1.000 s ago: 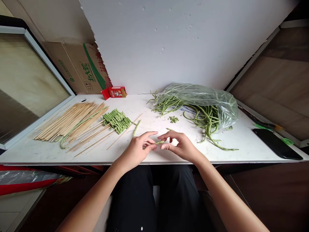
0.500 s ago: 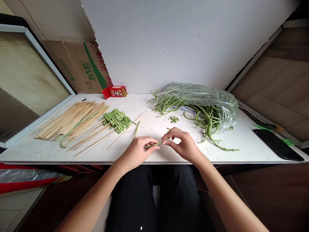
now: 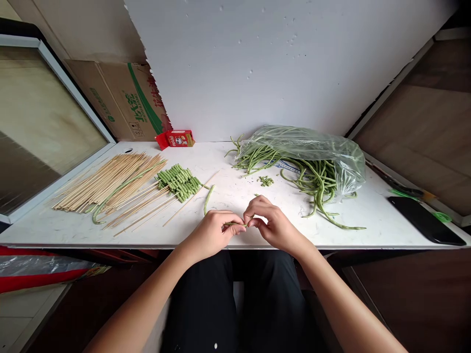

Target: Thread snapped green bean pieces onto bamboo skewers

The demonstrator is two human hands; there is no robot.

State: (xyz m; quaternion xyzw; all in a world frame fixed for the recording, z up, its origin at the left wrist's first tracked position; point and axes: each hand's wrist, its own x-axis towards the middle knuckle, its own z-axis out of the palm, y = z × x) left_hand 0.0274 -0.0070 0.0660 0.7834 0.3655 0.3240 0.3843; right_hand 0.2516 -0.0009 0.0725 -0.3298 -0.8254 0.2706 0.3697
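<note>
Near the table's front edge, a green long bean (image 3: 235,224) runs between my two hands. My left hand (image 3: 215,230) is closed around it, and my right hand (image 3: 270,223) pinches it close to the left fingertips. Part of the bean is hidden by the fingers. Beyond my left hand lies a loose bean length (image 3: 208,198). To the left, short bean pieces (image 3: 179,182) sit in tight rows on bamboo skewers. A large bundle of bare skewers (image 3: 106,181) lies farther left with one long bean (image 3: 121,187) across it.
Long beans (image 3: 320,181) spill from a clear plastic bag (image 3: 305,142) at the back right. Small bean ends (image 3: 265,181) are heaped before it. A black phone (image 3: 425,220) and scissors (image 3: 397,186) lie far right. A red box (image 3: 180,138) stands by the cardboard carton (image 3: 117,103).
My hands have come closer together on the bean. My right hand has shifted slightly left and down, and less of the bean shows between the fingers.
</note>
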